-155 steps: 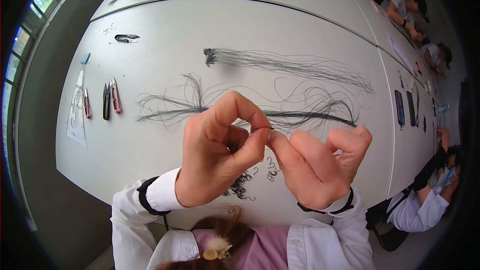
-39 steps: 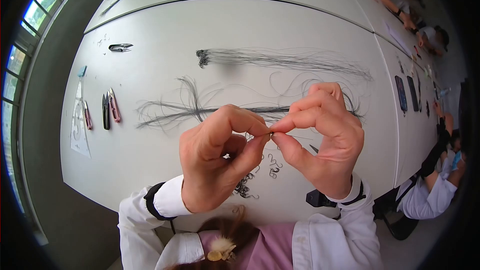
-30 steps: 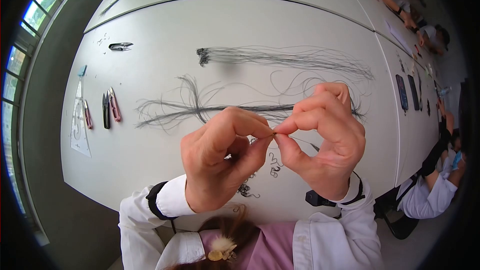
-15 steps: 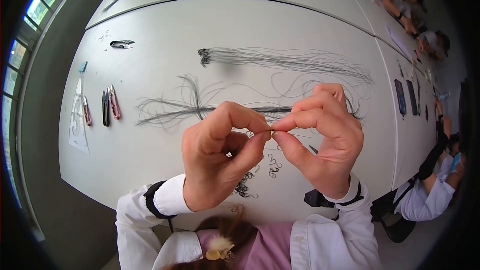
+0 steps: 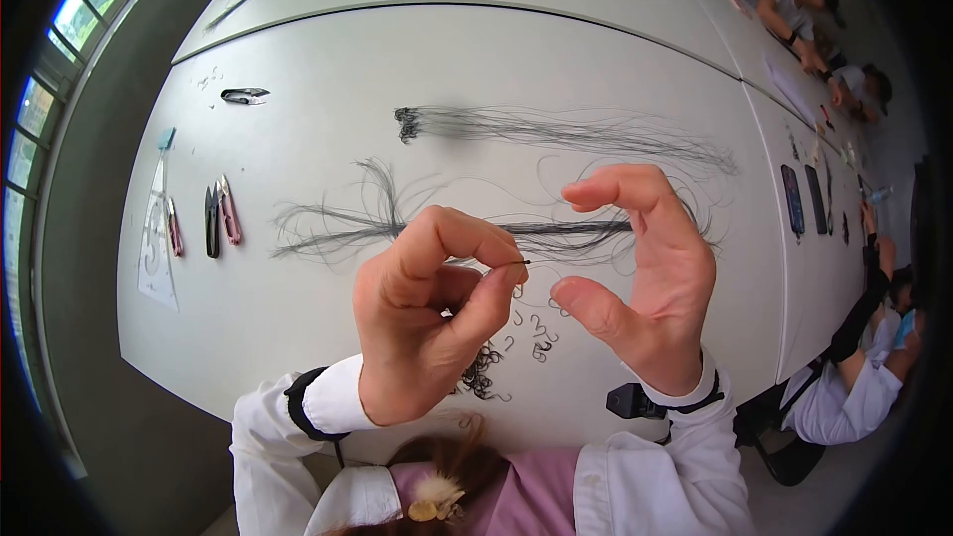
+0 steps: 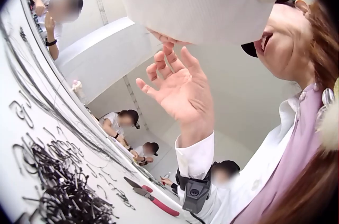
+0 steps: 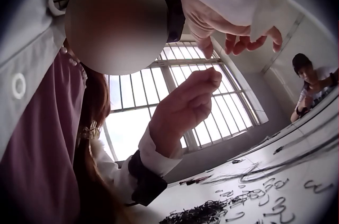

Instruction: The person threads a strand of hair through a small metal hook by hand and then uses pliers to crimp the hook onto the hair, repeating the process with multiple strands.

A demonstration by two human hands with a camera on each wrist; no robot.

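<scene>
My left hand (image 5: 422, 313) pinches a fish hook (image 5: 525, 261) between thumb and forefinger; only its small dark end sticks out past the fingertips. A thin line shows faintly near it. My right hand (image 5: 663, 283) is just to the right, thumb and fingers spread apart and holding nothing. In the left wrist view the same right hand (image 6: 185, 94) has its palm showing. A pile of black fish hooks (image 6: 69, 187) lies below the hands, with several loose hooks (image 5: 541, 342) beside it. Behind the hands stretches a dark bundle of fishing line (image 5: 556, 230).
Farther back lies a bundle of lines (image 5: 586, 129) with hooks (image 5: 406, 125) gathered at its left end. At left are black thread snips (image 5: 211, 223), pink snips (image 5: 230, 213) and a clear set square (image 5: 156, 248). Red-handled pliers (image 6: 153, 197) lie near my right forearm. Other people sit at the right.
My right thumb and fingers have let go and spread away from the left fingertips, where both hands were pinching together. My left hand keeps its pinch almost in place.
</scene>
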